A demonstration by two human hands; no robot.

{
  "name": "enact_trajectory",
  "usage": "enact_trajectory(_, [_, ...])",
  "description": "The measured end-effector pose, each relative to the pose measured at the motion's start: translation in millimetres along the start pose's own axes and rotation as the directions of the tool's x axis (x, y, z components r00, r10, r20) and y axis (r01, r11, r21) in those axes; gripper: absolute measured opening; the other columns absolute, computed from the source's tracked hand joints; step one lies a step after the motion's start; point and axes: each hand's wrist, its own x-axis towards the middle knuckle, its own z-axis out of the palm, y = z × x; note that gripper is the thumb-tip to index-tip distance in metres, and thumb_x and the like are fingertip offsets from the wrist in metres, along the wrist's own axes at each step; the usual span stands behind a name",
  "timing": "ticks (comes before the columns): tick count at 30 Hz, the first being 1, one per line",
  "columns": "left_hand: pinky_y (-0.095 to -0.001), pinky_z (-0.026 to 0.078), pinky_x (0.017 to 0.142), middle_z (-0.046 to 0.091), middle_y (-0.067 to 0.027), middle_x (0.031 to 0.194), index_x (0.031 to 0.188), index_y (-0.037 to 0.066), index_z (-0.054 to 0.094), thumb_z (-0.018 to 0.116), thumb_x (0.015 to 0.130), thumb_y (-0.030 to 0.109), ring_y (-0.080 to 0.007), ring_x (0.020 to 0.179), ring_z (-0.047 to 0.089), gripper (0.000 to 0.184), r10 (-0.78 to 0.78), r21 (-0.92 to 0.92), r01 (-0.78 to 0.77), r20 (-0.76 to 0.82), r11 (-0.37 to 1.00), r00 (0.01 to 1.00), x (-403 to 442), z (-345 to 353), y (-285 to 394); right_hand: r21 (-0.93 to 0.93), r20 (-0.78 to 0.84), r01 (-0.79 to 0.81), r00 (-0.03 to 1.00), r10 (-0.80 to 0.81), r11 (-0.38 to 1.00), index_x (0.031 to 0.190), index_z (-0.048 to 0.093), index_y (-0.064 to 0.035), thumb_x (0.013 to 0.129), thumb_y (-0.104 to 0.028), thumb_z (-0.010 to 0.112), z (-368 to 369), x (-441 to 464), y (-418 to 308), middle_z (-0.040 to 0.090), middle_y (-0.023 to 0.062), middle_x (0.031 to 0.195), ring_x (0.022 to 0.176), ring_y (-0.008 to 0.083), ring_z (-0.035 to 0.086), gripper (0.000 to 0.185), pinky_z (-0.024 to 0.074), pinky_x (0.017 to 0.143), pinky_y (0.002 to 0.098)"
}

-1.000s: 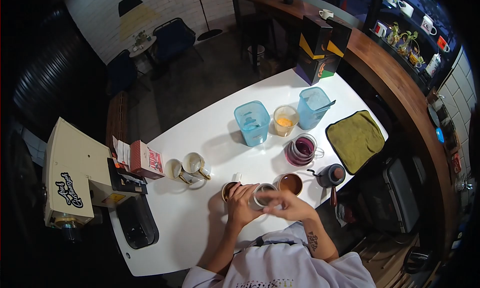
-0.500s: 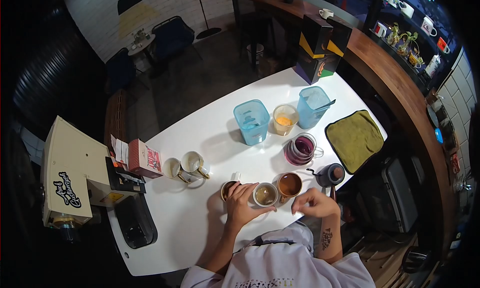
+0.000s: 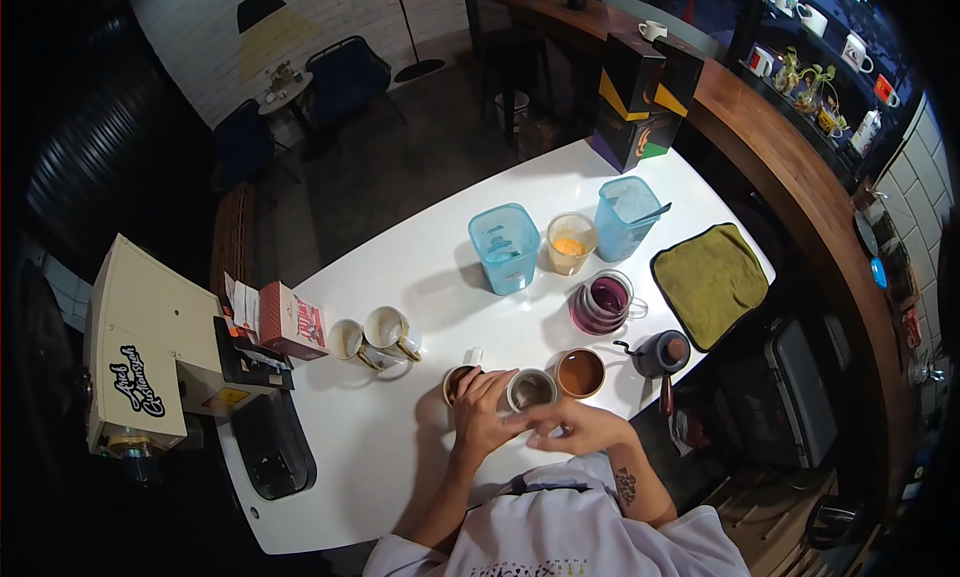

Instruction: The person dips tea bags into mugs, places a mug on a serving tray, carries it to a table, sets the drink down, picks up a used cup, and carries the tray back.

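Head view: the middle cup [image 3: 531,389] is set on the table [image 3: 365,432], between the dark-filled cup [image 3: 457,380] and the brown-filled cup [image 3: 580,374]. Dark-filled cup is partly covered by the left hand [image 3: 484,417] (grip closure can't be told). The right hand [image 3: 578,426] is held at the middle cup's near side, fingers bent; grip state can't be told.

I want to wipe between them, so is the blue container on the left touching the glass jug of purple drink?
Apart. The head view shows a strip of bare white tabletop between the blue container and the glass jug.
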Motion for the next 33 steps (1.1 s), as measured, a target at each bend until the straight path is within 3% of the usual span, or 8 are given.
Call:
enact_trajectory(9, [-0.0472, 0.042, 0.103, 0.071, -0.0070, 0.104, 0.109, 0.007, 0.069, 0.091, 0.053, 0.054, -0.0248, 0.102, 0.066, 0.077, -0.053, -0.011, 0.053, -0.012, 0.999, 0.999, 5, -9, 15, -0.049, 0.232, -0.051, 0.971, 0.061, 0.998, 0.099, 0.070, 0.0036, 0.093, -0.012, 0.066, -34, -37, 6, 0.071, 0.0074, 0.080, 0.070, 0.0107, 0.062, 0.017, 0.0478, 0.058, 0.0257])
enact_trajectory(13, [-0.0473, 0.042, 0.104, 0.071, -0.0075, 0.103, 0.110, 0.007, 0.069, 0.092, 0.052, 0.053, -0.0244, 0.102, 0.066, 0.078, -0.063, -0.010, 0.063, -0.004, 0.998, 0.998, 6, -10, 17, 0.057, -0.101, 0.077, 0.992, -0.071, 0.995, 0.093, 0.070, 0.0047, 0.092, -0.009, 0.066, -41, -52, 20, 0.065, 0.0037, 0.068, 0.060, 0.0083, 0.055, 0.015, 0.0406, 0.049, 0.0241])
enact_trajectory(15, [-0.0473, 0.042, 0.104, 0.071, -0.0076, 0.104, 0.111, 0.007, 0.069, 0.092, 0.052, 0.053, -0.0244, 0.102, 0.066, 0.078, -0.067, -0.014, 0.067, 0.000, 0.998, 0.998, 6, -9, 16, 0.398, -0.310, -0.107, 0.919, 0.243, 0.911, 0.094, 0.072, 0.0011, 0.094, -0.014, 0.066, -45, -53, 14, 0.060, -0.0027, 0.069, 0.055, 0.0034, 0.043, 0.016, 0.0305, 0.047, 0.0247])
enact_trajectory(19, [-0.0478, 0.042, 0.105, 0.071, -0.0077, 0.105, 0.111, 0.006, 0.069, 0.092, 0.052, 0.053, -0.0247, 0.104, 0.066, 0.079, -0.066, -0.017, 0.066, 0.015, 0.998, 0.998, 4, -8, 14, 0.459, -0.403, -0.046, 0.879, 0.254, 0.887, 0.118, 0.066, 0.0038, 0.094, -0.014, 0.066, -34, -31, 1, 0.059, -0.0045, 0.070, 0.054, 0.0011, 0.038, 0.030, 0.0257, 0.047, 0.0224])
enact_trajectory(23, [-0.0486, 0.041, 0.105, 0.071, -0.0080, 0.106, 0.111, 0.005, 0.068, 0.092, 0.053, 0.051, -0.0258, 0.104, 0.066, 0.077, -0.063, -0.025, 0.063, 0.004, 0.998, 0.998, 4, -7, 13, 0.358, -0.313, -0.024, 0.939, 0.145, 0.933, 0.131, 0.058, 0.0045, 0.092, -0.011, 0.068, -18, -9, -7, 0.059, -0.0058, 0.065, 0.055, 0.0031, 0.047, 0.043, 0.0354, 0.051, 0.0202])
enact_trajectory(24, [-0.0486, 0.041, 0.105, 0.071, -0.0080, 0.106, 0.111, 0.005, 0.068, 0.092, 0.053, 0.051, -0.0258, 0.104, 0.066, 0.077, -0.062, -0.025, 0.062, 0.004, 0.998, 0.998, 3, -6, 11, 0.268, -0.269, -0.045, 0.956, 0.120, 0.962, 0.133, 0.057, 0.0037, 0.093, -0.012, 0.067, -13, -3, 1, 0.070, 0.0014, 0.082, 0.067, 0.0058, 0.059, 0.044, 0.0458, 0.061, 0.0220])
enact_trajectory(28, [-0.0473, 0.041, 0.105, 0.071, -0.0084, 0.106, 0.112, 0.005, 0.068, 0.090, 0.055, 0.052, -0.0254, 0.105, 0.065, 0.077, 0.003, -0.021, -0.003, -0.003, 1.000, 1.000, 1, -2, 0, -0.009, 0.030, -0.008, 1.000, 0.008, 1.000, 0.126, 0.061, 0.0005, 0.092, -0.016, 0.068, -4, 1, -4, 0.071, 0.0114, 0.098, 0.071, 0.0172, 0.062, 0.039, 0.0521, 0.067, 0.0308])
enact_trajectory(33, [-0.0486, 0.042, 0.104, 0.071, -0.0081, 0.105, 0.111, 0.005, 0.068, 0.092, 0.053, 0.049, -0.0261, 0.104, 0.065, 0.076, -0.035, -0.019, 0.035, -0.004, 0.999, 0.999, 4, -5, 10, -0.115, 0.218, 0.044, 0.976, -0.018, 0.992, 0.106, 0.069, 0.0018, 0.093, -0.014, 0.066, -11, -9, -1, 0.068, 0.0079, 0.077, 0.067, 0.0132, 0.062, 0.021, 0.0470, 0.056, 0.0285])
